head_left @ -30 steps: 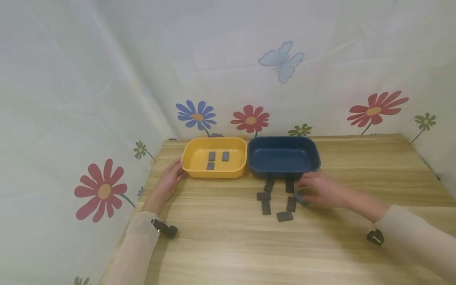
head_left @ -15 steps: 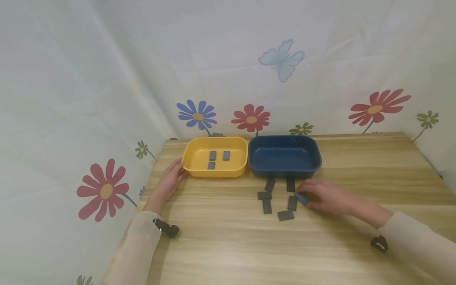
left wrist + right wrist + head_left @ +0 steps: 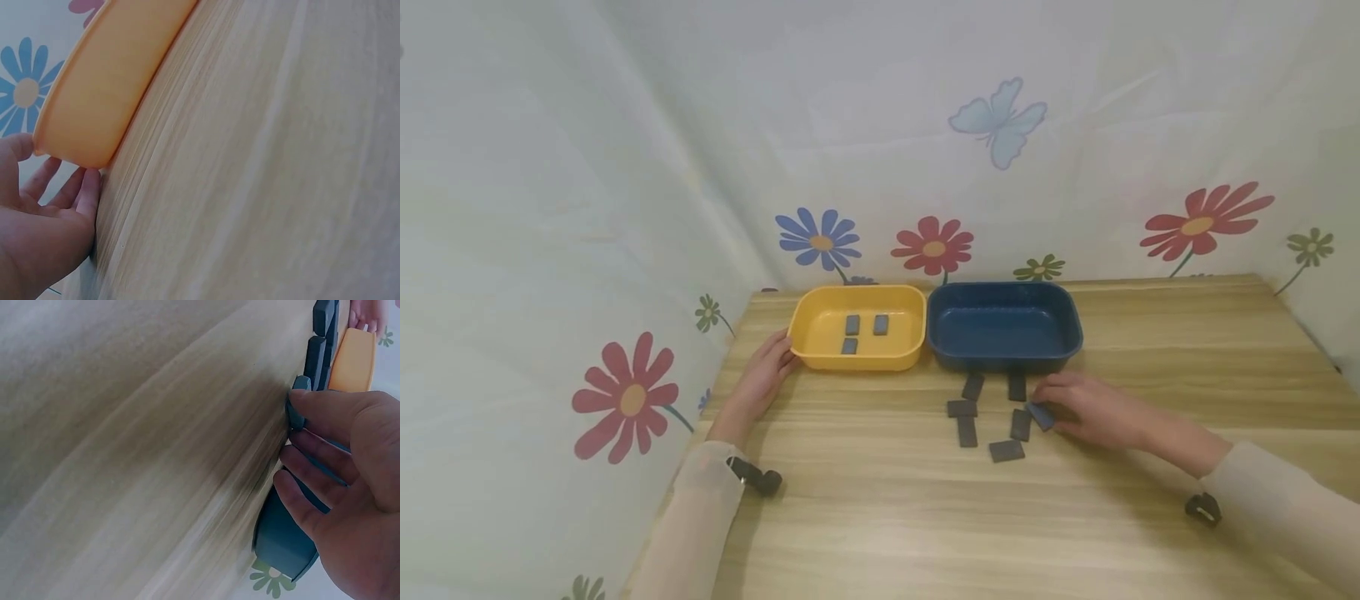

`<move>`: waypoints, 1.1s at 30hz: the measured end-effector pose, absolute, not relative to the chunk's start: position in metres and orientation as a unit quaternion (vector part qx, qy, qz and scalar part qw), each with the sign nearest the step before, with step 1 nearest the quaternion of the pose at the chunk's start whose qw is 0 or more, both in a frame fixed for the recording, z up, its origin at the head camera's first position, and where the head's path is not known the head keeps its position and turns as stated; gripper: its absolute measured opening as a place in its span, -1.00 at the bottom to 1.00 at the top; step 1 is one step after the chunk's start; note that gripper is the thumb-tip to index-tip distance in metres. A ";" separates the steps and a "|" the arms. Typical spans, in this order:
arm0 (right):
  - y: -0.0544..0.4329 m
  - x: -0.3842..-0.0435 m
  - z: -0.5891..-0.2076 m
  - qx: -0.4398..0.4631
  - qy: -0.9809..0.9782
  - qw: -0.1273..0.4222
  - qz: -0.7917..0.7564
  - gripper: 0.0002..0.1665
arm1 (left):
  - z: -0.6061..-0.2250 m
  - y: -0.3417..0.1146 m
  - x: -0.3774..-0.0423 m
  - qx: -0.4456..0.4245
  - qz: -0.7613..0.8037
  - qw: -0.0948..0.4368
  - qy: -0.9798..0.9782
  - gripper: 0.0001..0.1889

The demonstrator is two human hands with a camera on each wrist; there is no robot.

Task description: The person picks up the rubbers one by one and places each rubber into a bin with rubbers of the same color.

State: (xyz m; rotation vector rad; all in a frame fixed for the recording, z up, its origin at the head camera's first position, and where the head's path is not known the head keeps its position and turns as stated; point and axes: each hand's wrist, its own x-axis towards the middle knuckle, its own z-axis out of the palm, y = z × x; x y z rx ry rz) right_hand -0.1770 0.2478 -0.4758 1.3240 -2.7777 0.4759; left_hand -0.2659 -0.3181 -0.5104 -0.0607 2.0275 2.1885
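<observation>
Counter [image 3: 880, 517]: carries both bins and the loose tiles; its near half gives the right forearm room to work low and level.
Blue bin [image 3: 1004, 362]: far side, right of the yellow bin, its near wall just beyond the loose tiles; any lift made here should clear that wall before the hand goes farther.
Yellow bin [image 3: 857, 362]: far side, left; a light steadying touch is enough, as a hard push would drive it towards the blue bin.
Left hand [image 3: 763, 383]: thumb at the yellow bin's rim, fingers loosely bent against its left end, not wrapped round it.
Right hand [image 3: 1093, 408]: narrow, thumb and fingertips pinching one tile; the other fingers reach towards the blue bin's near side and should be tucked clear.
Held tile [image 3: 1041, 417]: near the blue bin's right end, at the right of the group; whether it is off the counter I cannot tell. Best gripped by its edges, raised straight up.
Loose tiles [image 3: 1020, 425]: six, near side of the blue bin; one lies just beside the held tile, so a sideways drag would probably knock it.
Bin tiles [image 3: 881, 325]: three, lying apart in the yellow bin.
</observation>
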 end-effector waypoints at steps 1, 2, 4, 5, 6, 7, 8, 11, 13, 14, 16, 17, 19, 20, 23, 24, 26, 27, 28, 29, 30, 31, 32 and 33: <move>0.248 -0.178 -0.475 0.424 -0.893 0.012 0.151 -0.52 | -0.510 -0.318 -0.266 -0.020 0.732 0.079 0.676 -0.40; 0.249 -0.178 -0.475 0.423 -0.894 0.009 0.150 -0.52 | -0.510 -0.319 -0.267 -0.021 0.732 0.079 0.676 -0.40; 0.250 -0.179 -0.473 0.419 -0.895 0.001 0.154 -0.53 | -0.511 -0.319 -0.268 -0.022 0.734 0.079 0.674 -0.40; 0.250 -0.180 -0.471 0.416 -0.895 -0.006 0.160 -0.54 | -0.512 -0.319 -0.268 -0.022 0.735 0.079 0.673 -0.40; 0.250 -0.181 -0.468 0.411 -0.896 -0.016 0.168 -0.56 | -0.512 -0.319 -0.268 -0.020 0.735 0.078 0.673 -0.40; 0.250 -0.181 -0.465 0.406 -0.896 -0.024 0.178 -0.57 | -0.513 -0.319 -0.268 -0.017 0.736 0.079 0.673 -0.40; 0.250 -0.182 -0.460 0.399 -0.896 -0.036 0.191 -0.58 | -0.512 -0.318 -0.268 -0.015 0.737 0.078 0.672 -0.40; 0.247 -0.182 -0.441 0.378 -0.897 -0.059 0.220 -0.62 | -0.512 -0.317 -0.268 -0.010 0.737 0.078 0.671 -0.40; 0.244 -0.183 -0.428 0.373 -0.896 -0.058 0.235 -0.63 | -0.512 -0.317 -0.268 -0.011 0.736 0.078 0.673 -0.40; 0.241 -0.184 -0.423 0.374 -0.894 -0.051 0.240 -0.63 | -0.512 -0.317 -0.267 -0.012 0.734 0.078 0.674 -0.40; 0.236 -0.188 -0.414 0.387 -0.888 -0.020 0.247 -0.62 | -0.512 -0.317 -0.267 -0.013 0.732 0.077 0.677 -0.40; 0.232 -0.191 -0.410 0.396 -0.883 -0.007 0.252 -0.61 | -0.512 -0.318 -0.266 -0.015 0.733 0.076 0.676 -0.40; 0.225 -0.197 -0.405 0.415 -0.873 0.024 0.255 -0.59 | -0.511 -0.318 -0.266 -0.015 0.733 0.075 0.675 -0.40; 0.220 -0.200 -0.403 0.422 -0.869 0.038 0.254 -0.58 | -0.511 -0.318 -0.267 -0.015 0.734 0.075 0.675 -0.40; 0.208 -0.209 -0.397 0.432 -0.863 0.053 0.256 -0.58 | -0.511 -0.318 -0.267 -0.018 0.736 0.074 0.672 -0.40; 0.203 -0.211 -0.396 0.434 -0.861 0.056 0.258 -0.59 | -0.511 -0.318 -0.267 -0.019 0.737 0.075 0.672 -0.40; 0.194 -0.217 -0.394 0.435 -0.859 0.056 0.265 -0.60 | -0.512 -0.318 -0.267 -0.019 0.738 0.077 0.670 -0.40; 0.190 -0.219 -0.393 0.436 -0.858 0.054 0.267 -0.60 | -0.513 -0.319 -0.267 -0.019 0.739 0.078 0.669 -0.39; 0.185 -0.221 -0.392 0.438 -0.856 0.051 0.270 -0.60 | -0.513 -0.319 -0.267 -0.019 0.742 0.080 0.666 -0.39; 0.181 -0.224 -0.391 0.438 -0.855 0.048 0.274 -0.60 | -0.514 -0.319 -0.267 -0.018 0.742 0.081 0.665 -0.39; 0.177 -0.226 -0.390 0.438 -0.854 0.045 0.276 -0.59 | -0.514 -0.320 -0.267 -0.018 0.742 0.081 0.665 -0.38; 0.173 -0.228 -0.389 0.437 -0.855 0.041 0.277 -0.58 | -0.515 -0.320 -0.268 -0.018 0.743 0.082 0.664 -0.38; 0.170 -0.230 -0.388 0.437 -0.854 0.039 0.278 -0.57 | -0.515 -0.320 -0.268 -0.017 0.743 0.082 0.664 -0.38; 0.166 -0.233 -0.387 0.437 -0.854 0.037 0.279 -0.57 | -0.515 -0.320 -0.268 -0.016 0.742 0.083 0.665 -0.38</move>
